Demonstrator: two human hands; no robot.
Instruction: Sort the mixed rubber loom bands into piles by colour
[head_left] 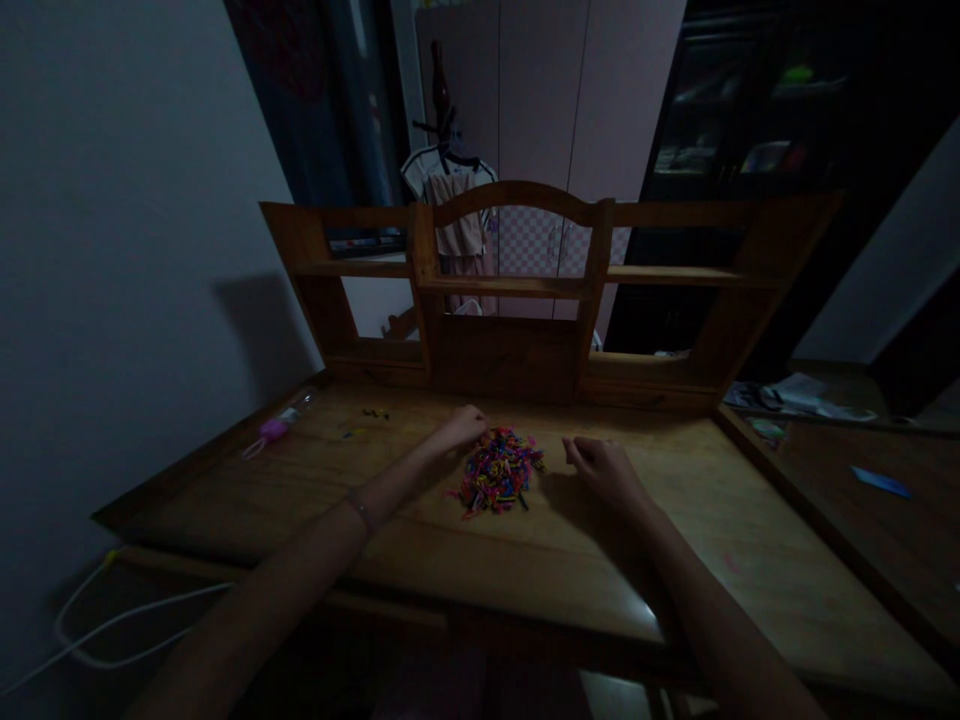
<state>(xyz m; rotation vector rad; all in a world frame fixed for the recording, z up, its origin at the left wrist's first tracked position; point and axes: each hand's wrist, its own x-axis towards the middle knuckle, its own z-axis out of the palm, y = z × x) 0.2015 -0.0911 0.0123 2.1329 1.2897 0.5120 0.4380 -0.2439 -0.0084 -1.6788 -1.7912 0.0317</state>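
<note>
A heap of small, thin, many-coloured pieces [499, 472], pink, yellow, blue and black, lies on the wooden desktop [360, 545]; their exact kind is too small to tell. At the heap's upper left edge is my left hand [465, 427], its fingers curled closed; whatever they may hold is hidden. My right hand [601, 462] hovers to the right, apart from the heap, with thumb and fingers pinched together. Anything in that pinch is too small to make out. Left of my left hand lie a few small dark and yellow pieces [375, 413].
A wooden shelf unit [510, 350] stands along the desk's back edge. A clear bottle with a pink part [276, 428] lies by the left wall. A white cable [142, 610] loops at lower left. Another surface at right holds a blue flat item [881, 482].
</note>
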